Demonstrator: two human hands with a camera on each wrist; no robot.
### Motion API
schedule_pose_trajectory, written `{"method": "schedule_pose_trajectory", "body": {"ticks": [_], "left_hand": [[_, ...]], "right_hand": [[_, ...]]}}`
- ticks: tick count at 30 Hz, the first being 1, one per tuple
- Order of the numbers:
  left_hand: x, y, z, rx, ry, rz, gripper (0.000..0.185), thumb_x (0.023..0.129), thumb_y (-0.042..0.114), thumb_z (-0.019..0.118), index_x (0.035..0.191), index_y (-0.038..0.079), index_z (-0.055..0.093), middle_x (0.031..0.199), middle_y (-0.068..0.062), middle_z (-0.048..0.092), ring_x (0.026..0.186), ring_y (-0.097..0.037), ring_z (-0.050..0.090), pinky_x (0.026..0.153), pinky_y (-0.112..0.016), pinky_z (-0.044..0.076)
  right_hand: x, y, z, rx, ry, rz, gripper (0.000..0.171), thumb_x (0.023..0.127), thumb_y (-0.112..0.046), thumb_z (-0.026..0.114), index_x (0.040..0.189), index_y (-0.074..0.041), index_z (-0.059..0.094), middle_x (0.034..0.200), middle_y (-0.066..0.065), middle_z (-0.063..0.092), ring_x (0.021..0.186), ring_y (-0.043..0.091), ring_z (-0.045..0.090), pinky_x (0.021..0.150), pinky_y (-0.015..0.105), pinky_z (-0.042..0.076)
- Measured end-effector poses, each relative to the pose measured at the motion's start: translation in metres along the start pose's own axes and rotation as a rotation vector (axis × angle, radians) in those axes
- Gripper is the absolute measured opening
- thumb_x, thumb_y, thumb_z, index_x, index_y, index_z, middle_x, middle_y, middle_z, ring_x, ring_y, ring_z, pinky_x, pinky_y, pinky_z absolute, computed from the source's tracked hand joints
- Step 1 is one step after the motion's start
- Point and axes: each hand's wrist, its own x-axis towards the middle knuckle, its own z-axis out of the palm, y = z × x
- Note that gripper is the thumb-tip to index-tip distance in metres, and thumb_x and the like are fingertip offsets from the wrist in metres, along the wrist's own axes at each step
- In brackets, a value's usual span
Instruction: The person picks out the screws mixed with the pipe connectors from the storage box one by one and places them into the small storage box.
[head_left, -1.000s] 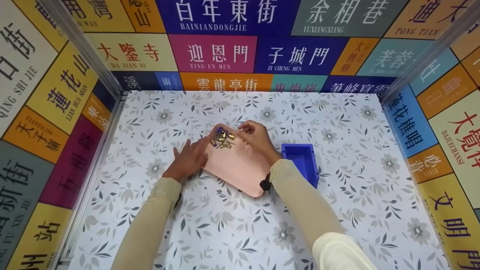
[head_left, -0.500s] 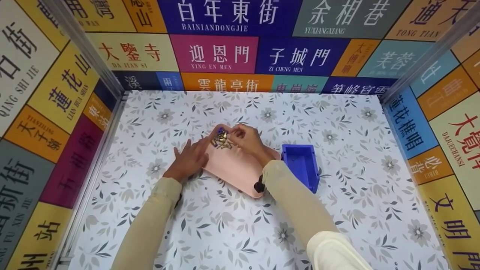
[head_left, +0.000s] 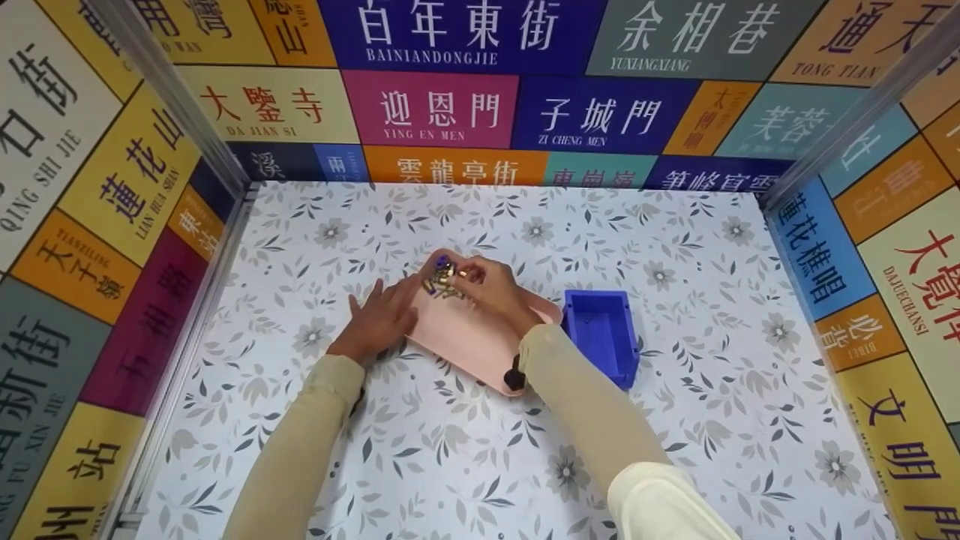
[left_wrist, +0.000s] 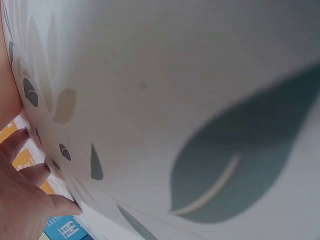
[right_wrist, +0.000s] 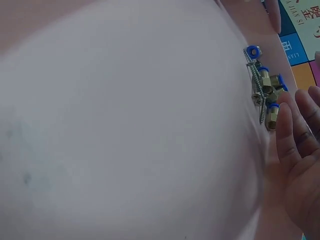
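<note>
Since one second ago the right hand (head_left: pixel 491 289) has come in from the tray's far right edge toward the left, onto the pile of fittings (head_left: pixel 440 278); the left hand (head_left: pixel 379 319) has not shifted, nor have the tray (head_left: pixel 472 341) and bin (head_left: pixel 600 330). Pile: small brass fittings with blue ends plus a few screws (right_wrist: pixel 257 82), heaped at the far left corner of the pink tray. It lies between the two hands, just to the left of the right fingertips and just to the right of the left fingertips. In the right wrist view the screws' long axes run roughly along the line of the right hand's fingers, with the nearest fitting touching or all but touching a fingertip (right_wrist: pixel 284 117). The right hand is the one on the pile; the left hand only reaches the tray's left edge. Right hand pose: forearm crosses the tray from the near right, wrist low, fingers bent down over the pile with tips drawn together. Whether they already pinch a piece cannot be told, since the head view hides the tips behind the knuckles and the wrist view shows only part of the fingers. Left hand pose: flat on the table (head_left: pixel 525 450), palm down, fingers straight and slightly spread, tips pressed against the tray edge, holding nothing. The blue bin stands just to the right of the tray, open side up, well apart from the pile.
</note>
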Motion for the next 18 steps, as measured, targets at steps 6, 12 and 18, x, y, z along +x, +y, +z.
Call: {"method": "schedule_pose_trajectory", "body": {"ticks": [6,12,18], "left_hand": [[0.0003,0.0035,-0.0002,-0.001,-0.013,-0.025,0.061,0.107,0.058,0.023,0.162,0.047,-0.002,0.172,0.002,0.018,0.157,-0.048,0.001,0.11,-0.084,-0.008],[-0.0002,0.0046,0.0003,-0.008,-0.011,-0.033,0.061,0.107,0.06,0.022,0.162,0.049,-0.002,0.172,0.003,0.018,0.157,-0.048,0.001,0.11,-0.083,-0.009],[-0.0008,0.0047,-0.001,-0.004,-0.006,-0.031,0.06,0.107,0.057,0.022,0.162,0.048,-0.002,0.172,0.002,0.018,0.157,-0.048,0.002,0.111,-0.083,-0.008]], "right_hand": [[-0.003,0.0032,0.0047,-0.013,-0.036,0.032,0.027,0.091,-0.023,0.079,0.107,-0.002,0.072,0.081,0.006,0.069,0.056,0.013,0.063,0.048,0.027,0.054],[-0.0052,0.0063,0.0063,-0.056,-0.052,0.087,0.023,0.092,-0.027,0.078,0.106,-0.009,0.073,0.08,0.003,0.068,0.058,0.013,0.062,0.051,0.027,0.053],[-0.0052,0.01,0.0059,-0.103,-0.049,0.101,0.026,0.091,-0.031,0.078,0.108,-0.011,0.074,0.083,0.001,0.067,0.061,0.012,0.062,0.055,0.024,0.052]]}}
